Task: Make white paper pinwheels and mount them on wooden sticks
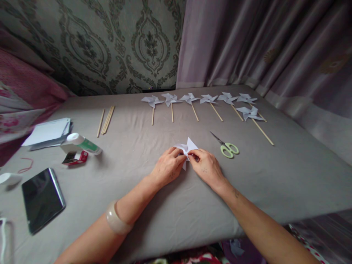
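Between my two hands is a white paper pinwheel (191, 143) with pointed blades, low over the table. My left hand (169, 165) pinches its left side, fingers closed near the centre. From the right, my right hand (206, 167) grips the paper close to the middle, thumb and fingers together. The fingers hide the pinwheel's centre, and no stick shows on it. A pair of scissors (226, 146) with pale green handles lies to the right of my right hand, blades pointing away to the upper left.
Several finished pinwheels on sticks (172, 99) line the table's far side. Loose wooden sticks (108, 120) lie at the back left. Further left are a stack of paper (48, 131), a glue bottle (87, 144), a small red box (77, 158) and a dark tablet (43, 200).
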`<state>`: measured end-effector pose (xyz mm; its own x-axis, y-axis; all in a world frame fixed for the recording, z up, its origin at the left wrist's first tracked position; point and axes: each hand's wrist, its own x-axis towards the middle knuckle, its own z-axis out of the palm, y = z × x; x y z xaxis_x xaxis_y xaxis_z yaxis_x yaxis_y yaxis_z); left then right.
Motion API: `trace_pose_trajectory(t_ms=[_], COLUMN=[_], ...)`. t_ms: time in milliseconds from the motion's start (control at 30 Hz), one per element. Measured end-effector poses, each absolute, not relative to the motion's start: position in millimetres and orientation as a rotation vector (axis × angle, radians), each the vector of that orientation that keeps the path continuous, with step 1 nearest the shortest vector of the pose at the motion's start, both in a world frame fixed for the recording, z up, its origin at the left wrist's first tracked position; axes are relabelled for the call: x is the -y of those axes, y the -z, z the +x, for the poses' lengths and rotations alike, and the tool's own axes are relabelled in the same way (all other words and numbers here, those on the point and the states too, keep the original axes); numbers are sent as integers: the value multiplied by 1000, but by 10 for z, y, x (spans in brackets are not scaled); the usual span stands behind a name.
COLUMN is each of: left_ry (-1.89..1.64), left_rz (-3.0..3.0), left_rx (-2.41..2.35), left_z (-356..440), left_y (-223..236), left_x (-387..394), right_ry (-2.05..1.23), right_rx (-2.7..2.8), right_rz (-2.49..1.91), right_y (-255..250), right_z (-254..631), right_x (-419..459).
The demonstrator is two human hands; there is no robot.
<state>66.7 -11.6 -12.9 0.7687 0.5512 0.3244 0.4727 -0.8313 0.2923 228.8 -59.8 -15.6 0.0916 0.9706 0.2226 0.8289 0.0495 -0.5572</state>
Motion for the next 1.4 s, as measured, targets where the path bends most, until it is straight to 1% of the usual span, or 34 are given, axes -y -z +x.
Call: trace_pose_trajectory(t_ms=[933,1133,1400], left_ry=[-566,-542,-688], left_rz=[2789,2791,2715], left_rx=[-818,-820,-826], left_z=[665,659,611], left_y=[116,124,167], left_x=[131,127,126], right_ry=[-277,-235,-183], right_rx=[1958,2146,2453], right_rz=[-1994,-1989,-1849], right_y=[3,-114,-277], right_z=[2237,2256,2339], right_x=[643,617,477])
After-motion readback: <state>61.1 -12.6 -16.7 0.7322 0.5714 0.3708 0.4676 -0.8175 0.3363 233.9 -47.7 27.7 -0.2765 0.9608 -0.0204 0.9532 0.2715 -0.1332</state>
